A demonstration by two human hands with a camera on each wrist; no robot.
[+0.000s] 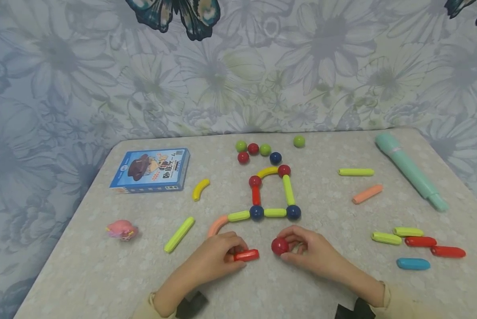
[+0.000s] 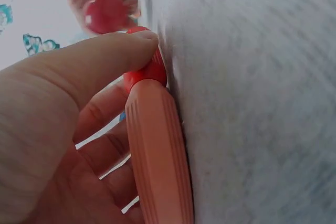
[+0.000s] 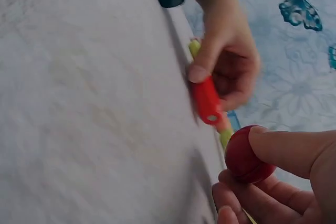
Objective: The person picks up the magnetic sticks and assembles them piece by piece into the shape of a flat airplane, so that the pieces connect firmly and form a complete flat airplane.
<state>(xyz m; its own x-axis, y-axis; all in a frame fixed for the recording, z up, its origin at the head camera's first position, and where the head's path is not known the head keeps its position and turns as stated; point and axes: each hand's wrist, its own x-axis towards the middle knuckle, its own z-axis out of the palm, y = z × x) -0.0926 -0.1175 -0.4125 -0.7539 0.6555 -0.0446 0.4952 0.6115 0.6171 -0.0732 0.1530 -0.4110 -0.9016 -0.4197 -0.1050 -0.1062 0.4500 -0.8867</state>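
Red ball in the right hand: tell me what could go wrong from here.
The red ball is held by the fingertips of the right hand, so it might slip and roll away. The left hand, pinching a red stick, is close to the curved orange stick and could knock it out of line.

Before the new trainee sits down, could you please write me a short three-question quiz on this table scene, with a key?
1. Multiple choice: what does the left hand hold? A) a blue box; B) a red stick; C) a pink toy.
2. True or false: the right hand holds a blue stick.
3. Count: in the head view, how many green balls lie on the table?

Key:
1. B, a red stick.
2. False; the right hand holds a red ball.
3. Three.
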